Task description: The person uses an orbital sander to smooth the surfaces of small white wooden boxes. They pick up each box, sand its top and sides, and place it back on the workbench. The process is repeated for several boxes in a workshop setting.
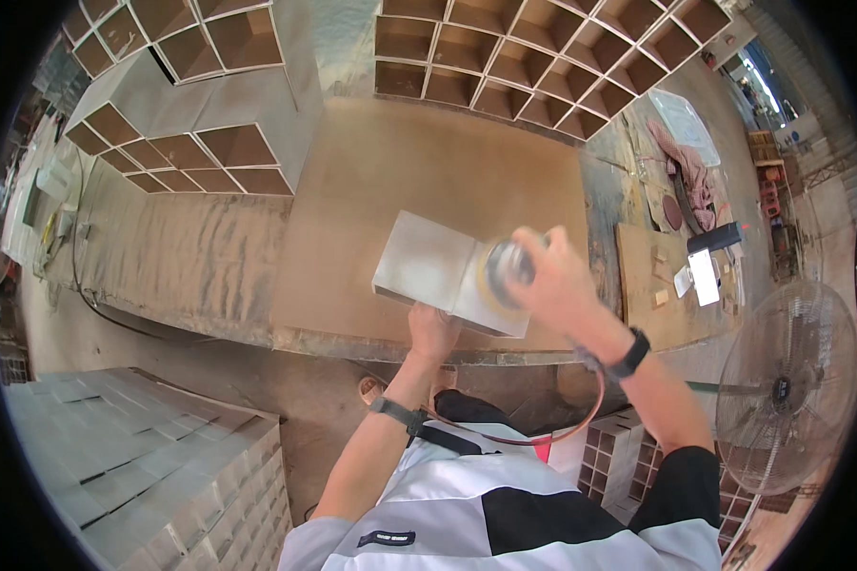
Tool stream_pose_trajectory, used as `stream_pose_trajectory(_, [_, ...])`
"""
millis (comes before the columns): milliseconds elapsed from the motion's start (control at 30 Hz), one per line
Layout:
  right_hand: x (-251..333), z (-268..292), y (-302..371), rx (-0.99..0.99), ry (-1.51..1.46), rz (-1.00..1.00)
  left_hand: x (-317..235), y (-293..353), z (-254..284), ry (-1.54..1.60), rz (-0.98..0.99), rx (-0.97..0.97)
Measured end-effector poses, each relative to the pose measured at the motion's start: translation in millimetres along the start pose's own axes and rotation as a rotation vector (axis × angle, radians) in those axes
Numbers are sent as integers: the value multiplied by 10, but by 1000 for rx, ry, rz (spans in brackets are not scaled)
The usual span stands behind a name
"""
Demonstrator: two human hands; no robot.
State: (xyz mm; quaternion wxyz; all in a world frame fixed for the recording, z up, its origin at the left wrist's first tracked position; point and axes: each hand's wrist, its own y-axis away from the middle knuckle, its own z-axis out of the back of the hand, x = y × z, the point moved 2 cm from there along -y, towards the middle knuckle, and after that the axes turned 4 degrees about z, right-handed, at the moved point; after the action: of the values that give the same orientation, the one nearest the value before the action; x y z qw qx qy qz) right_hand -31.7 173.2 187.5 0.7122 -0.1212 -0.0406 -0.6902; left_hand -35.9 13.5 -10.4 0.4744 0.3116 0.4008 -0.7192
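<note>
The grey panel (435,271) lies flat at the near edge of the dusty workbench (209,257), close enough to lean over. The left hand (432,330) is pressed on its near edge, fingers curled over, seemingly to pin it. The right hand (554,276) is wrapped tightly round a round sander (505,269), its disc held flat against the panel's right end, an orange hose (552,433) trailing back. Farther off stand grid shelves (543,57), and a fan (786,385) to the right.
</note>
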Motion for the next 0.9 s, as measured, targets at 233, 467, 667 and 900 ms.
stream_pose_trajectory(233, [250,36,206,46,-55,103,-38,-63,31,65,-7,-42])
stream_pose_trajectory(467, [363,28,361,83,-101,209,-75,-71,1,189,93,-108])
stream_pose_trajectory(667, [-532,147,-56,-2,-10,-217,-36,-36,-6,45,72,-12])
stream_pose_trajectory(900, [-1075,315,962,-554,-399,-481,-114,-77,85,0,47,41])
